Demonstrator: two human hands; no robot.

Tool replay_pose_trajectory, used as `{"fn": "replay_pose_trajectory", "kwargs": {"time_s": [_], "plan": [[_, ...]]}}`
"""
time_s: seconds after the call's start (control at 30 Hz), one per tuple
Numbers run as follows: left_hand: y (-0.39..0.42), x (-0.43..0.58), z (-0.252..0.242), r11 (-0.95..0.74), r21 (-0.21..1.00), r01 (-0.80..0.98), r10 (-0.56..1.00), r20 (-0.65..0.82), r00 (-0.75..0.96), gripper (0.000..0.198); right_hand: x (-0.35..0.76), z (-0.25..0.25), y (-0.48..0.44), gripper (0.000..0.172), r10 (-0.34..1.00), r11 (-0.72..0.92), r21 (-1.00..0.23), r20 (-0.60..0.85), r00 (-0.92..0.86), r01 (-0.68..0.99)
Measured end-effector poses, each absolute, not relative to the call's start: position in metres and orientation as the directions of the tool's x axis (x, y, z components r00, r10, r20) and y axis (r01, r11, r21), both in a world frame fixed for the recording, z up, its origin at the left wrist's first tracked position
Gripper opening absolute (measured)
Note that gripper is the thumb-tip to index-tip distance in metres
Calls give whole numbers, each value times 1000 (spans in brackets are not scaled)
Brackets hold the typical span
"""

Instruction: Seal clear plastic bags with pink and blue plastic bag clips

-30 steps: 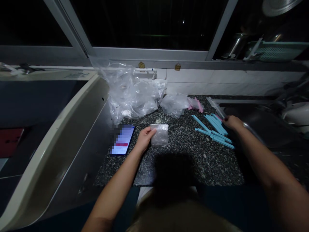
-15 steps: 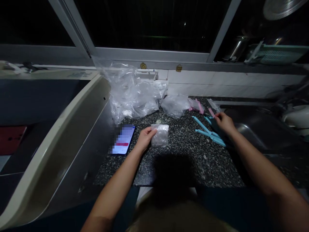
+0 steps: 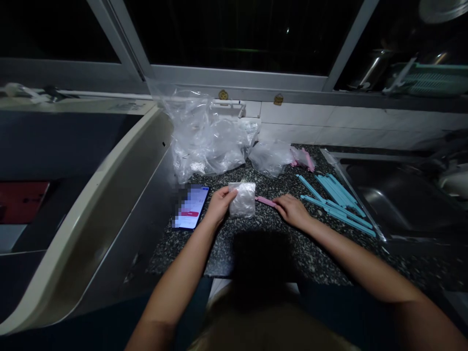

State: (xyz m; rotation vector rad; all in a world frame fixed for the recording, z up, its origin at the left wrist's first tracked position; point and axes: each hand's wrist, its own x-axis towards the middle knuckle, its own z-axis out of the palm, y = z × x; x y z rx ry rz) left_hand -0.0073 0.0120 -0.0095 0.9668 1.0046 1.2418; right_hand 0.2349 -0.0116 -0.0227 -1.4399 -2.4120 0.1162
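over open counter [image 3: 221, 251], left hand [image 3: 219, 204] grips packet [image 3: 243, 205] by left edge, right hand [image 3: 292, 209] pinches pink strip [image 3: 265, 201]

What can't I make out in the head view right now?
Head view, all:
Pink strip: right end hidden by the right grip.
Clear packet: part of left edge covered by the left grip.
Phone: left side masked by pixelation.
Round metal item: cut off by the top edge.

Left of packet [image 3: 244, 204]: phone [image 3: 192, 207], on countertop [image 3: 221, 253]. Right of packet: strips [image 3: 331, 189], then sink [image 3: 398, 195]. Behind packet: plastic bags [image 3: 215, 146].
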Motion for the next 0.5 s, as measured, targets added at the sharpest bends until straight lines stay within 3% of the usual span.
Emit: {"fn": "replay_pose_trajectory", "kwargs": {"time_s": [0.3, 0.5], "plan": [[15, -10, -8, 72, 947, -313, 997, -71, 17, 30, 241, -36, -2, 24, 906, 420, -348, 217, -364, 838], [16, -10, -9, 82, 949, -304, 997, -80, 18, 29, 240, -32, 8, 23, 943, 328, -290, 158, -293, 899]]}}
